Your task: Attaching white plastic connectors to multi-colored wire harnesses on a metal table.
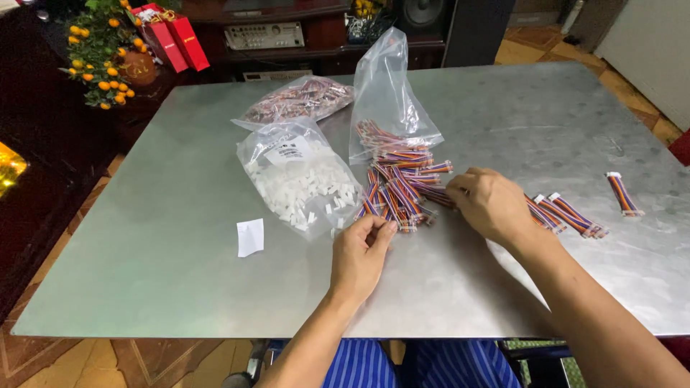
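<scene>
My left hand [361, 257] rests on the metal table [158, 273], fingers curled together near the front of a pile of short multicoloured ribbon cables [399, 188]; whether it pinches a small white part I cannot tell. My right hand [489, 203] lies palm down at the pile's right edge, its fingertips touching the cables. A clear bag of small white plastic connectors [302, 179] lies left of the pile. A tall clear bag [389, 97] stands open behind it with cables spilling out. Finished cables with white ends [569, 214] lie right of my right hand, one more [622, 195] farther right.
A third clear bag of cables [298, 98] lies at the back. A small white paper slip [250, 237] sits left of my left hand. Beyond the table stand a potted tree with orange fruit [100, 54], red boxes [172, 39] and audio equipment [264, 34].
</scene>
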